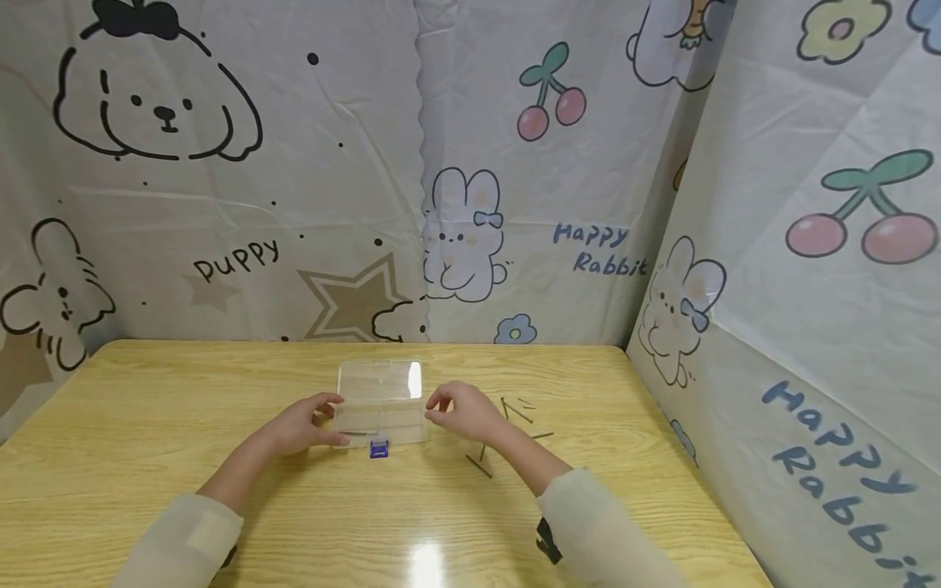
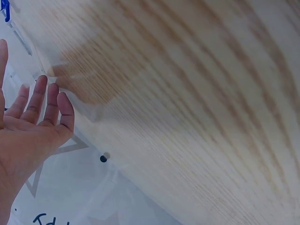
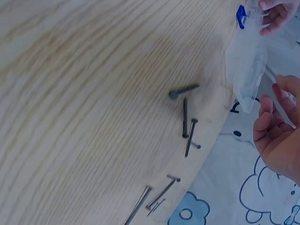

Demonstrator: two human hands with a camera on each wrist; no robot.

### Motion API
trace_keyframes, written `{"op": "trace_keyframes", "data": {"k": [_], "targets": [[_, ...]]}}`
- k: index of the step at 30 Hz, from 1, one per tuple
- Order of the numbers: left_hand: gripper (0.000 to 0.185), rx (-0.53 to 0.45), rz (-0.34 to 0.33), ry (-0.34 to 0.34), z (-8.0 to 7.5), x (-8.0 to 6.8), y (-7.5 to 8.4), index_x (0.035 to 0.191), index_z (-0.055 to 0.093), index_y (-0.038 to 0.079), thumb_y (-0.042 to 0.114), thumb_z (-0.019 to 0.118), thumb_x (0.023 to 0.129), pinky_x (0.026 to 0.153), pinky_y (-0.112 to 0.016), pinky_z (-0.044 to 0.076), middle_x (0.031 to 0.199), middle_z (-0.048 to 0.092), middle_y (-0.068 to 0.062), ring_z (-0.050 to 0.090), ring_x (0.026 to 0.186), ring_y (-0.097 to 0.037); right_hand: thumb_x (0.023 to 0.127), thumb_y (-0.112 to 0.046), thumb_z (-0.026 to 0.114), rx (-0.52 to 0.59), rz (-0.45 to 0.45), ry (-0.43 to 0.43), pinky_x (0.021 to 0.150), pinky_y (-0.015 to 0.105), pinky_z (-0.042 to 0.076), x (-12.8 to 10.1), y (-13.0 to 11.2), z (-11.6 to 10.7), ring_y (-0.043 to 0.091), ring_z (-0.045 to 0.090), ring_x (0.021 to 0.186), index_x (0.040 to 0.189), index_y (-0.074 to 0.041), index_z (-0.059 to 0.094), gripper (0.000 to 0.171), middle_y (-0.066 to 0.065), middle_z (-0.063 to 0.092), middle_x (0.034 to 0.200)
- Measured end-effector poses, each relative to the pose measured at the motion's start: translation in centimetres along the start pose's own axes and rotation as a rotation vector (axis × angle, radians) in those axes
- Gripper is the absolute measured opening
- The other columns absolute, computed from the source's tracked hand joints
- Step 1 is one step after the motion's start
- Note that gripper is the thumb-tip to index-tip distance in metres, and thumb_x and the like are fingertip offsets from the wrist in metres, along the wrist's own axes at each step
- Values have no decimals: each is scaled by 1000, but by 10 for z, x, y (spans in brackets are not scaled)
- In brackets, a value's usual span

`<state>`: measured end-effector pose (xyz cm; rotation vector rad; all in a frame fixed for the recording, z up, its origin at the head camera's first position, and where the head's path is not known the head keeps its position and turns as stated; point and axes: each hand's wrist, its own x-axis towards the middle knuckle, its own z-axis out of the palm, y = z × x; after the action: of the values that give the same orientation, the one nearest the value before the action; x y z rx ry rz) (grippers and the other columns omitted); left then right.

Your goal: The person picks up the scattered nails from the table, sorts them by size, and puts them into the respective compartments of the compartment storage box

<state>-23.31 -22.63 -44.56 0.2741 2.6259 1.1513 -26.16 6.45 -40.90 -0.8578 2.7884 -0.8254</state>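
A clear plastic box stands on the table with its lid raised at the back and a blue latch at the front. One thin dark nail lies in its front left part. My left hand grips the box's left side, thumb at the front corner and fingers farther back. At the right side, my right hand pinches a thin grey nail between thumb and fingertips, close beside the box. Several loose nails lie on the table below and right of this hand.
The wooden table has its far edge against a printed cloth backdrop. More of this cloth hangs along the right side. My right forearm passes over some of the nails in the head view.
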Motion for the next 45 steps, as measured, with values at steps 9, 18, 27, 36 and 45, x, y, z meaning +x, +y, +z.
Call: {"op": "trace_keyframes", "data": {"k": [9,18,27,36,45], "targets": [[80,2,5,6,-1,1,-1,135,40,-2,35,77,76,94,-54,42,125,49,-28,48,115,-48,89,-21,63,0,41,5,61,25,40,-16,23,-16,12,48,70,94,-10,68,12,1,60,83],[80,-3,-3,-1,0,0,-1,136,39,-2,36,77,76,94,-55,41,126,48,-28,47,115,-48,87,-16,64,-5,80,43,66,27,41,-35,52,-23,11,51,74,91,-10,68,8,0,61,82],[79,-17,1,-4,1,1,-3,136,39,-2,35,76,77,94,-54,41,126,48,-28,49,113,-45,87,-14,64,8,168,51,64,27,41,-57,79,-36,12,50,72,90,-9,67,7,0,59,81],[80,-5,-4,-4,0,1,-2,137,39,-1,36,76,77,94,-55,41,128,47,-28,48,115,-47,87,-14,65,-1,219,66,64,26,39,-75,103,-47,12,49,73,90,-8,67,6,0,59,80],[81,-4,-1,-10,0,0,-1,137,38,-2,37,76,77,93,-54,42,127,48,-28,48,115,-47,87,-13,64,-18,267,92,67,28,40,-86,124,-49,13,50,75,88,-8,67,6,1,58,80]]}}
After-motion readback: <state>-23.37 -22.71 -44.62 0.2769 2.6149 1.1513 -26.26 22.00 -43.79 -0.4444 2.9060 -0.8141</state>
